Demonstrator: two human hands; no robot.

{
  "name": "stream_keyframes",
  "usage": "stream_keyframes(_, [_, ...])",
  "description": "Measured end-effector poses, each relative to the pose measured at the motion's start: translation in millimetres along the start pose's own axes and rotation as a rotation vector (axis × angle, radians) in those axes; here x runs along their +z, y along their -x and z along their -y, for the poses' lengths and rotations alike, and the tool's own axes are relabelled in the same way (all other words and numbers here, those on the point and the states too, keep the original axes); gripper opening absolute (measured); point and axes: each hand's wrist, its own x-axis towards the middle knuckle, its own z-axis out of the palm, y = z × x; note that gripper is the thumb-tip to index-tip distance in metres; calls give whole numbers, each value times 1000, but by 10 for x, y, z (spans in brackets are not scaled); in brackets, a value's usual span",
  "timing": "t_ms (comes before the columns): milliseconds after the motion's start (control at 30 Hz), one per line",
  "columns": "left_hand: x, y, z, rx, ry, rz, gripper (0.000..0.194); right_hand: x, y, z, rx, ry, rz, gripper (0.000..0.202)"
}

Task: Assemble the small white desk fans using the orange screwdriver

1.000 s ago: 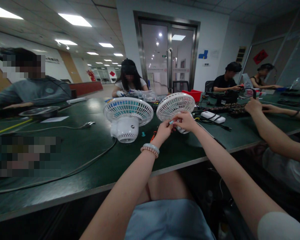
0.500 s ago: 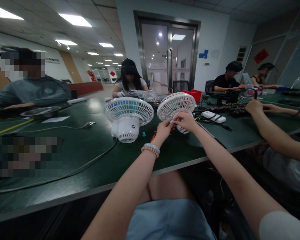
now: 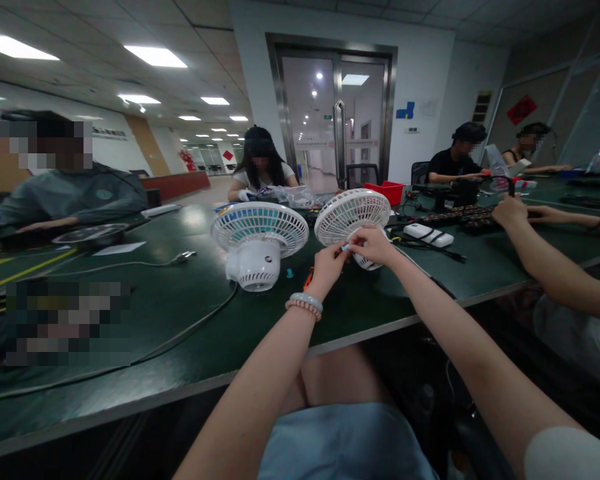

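Both my hands meet in front of the right-hand white fan, fingertips pinched together. Between them shows a small light-blue piece, too small to make out in detail. My left hand grips it from the left; my right hand pinches it from the right and hides part of that fan's base. A second white fan stands to the left on its motor housing, its grille facing up. On the table by its base lies a small teal piece. Something orange shows beside my left wrist, partly hidden.
The green table carries a grey cable and a plug on the left. Rightward lie a white power strip and black cables. A red bin stands behind. Co-workers sit around; a neighbour's hand is at the right.
My hands stay together on the light-blue piece, with only small finger movement. The whole view has shifted slightly; the fans have not visibly moved on the table.
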Motion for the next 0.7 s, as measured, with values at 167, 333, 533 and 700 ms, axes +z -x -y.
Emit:
stream_keyframes(167, [42,-27,57,26,46,-16,30,-23,-8,-13,-8,10,30,9])
stream_keyframes(333, [61,-45,81,54,72,-46,27,-29,-12,-14,-4,-4,26,7])
stream_keyframes(533, [44,-35,47,15,16,-79,26,-35,-8,-18,-21,9,27,10])
stream_keyframes(700, [2,-27,38,-15,-105,-136,24,-38,-11,-10,-62,41,3,10])
